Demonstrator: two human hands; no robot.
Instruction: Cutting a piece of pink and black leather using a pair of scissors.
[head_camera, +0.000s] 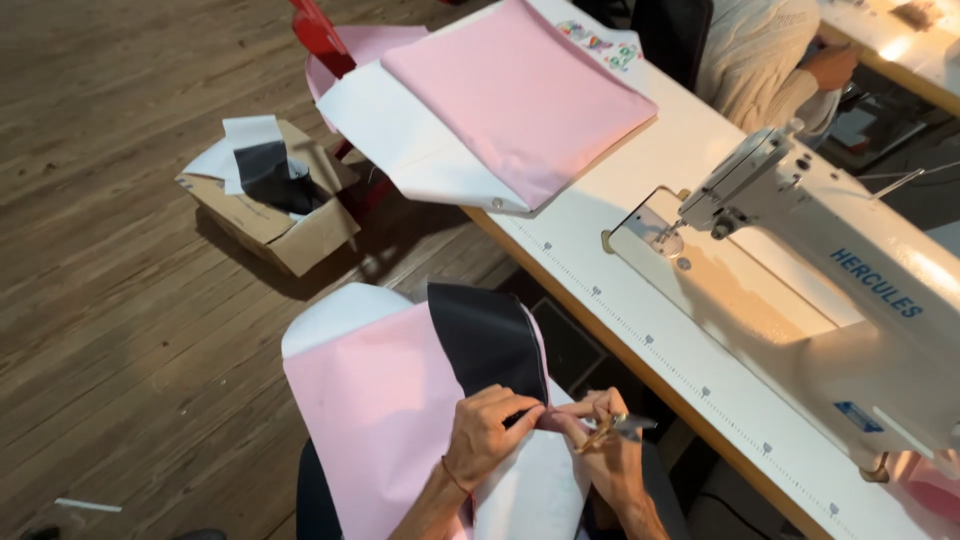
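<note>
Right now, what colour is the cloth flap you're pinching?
Black. The flap stands up from pink fabric on the lap, clearest in the head view.

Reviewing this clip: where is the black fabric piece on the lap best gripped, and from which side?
Grip the black fabric piece at its near, narrow end, coming from the lap side. That end lies by both hands; the far end fans wide and flat over pink cloth.

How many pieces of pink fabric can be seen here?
2: one pink piece lies on the sewing table; the other pink piece lies on the person's lap. More may be hidden underneath.
</note>
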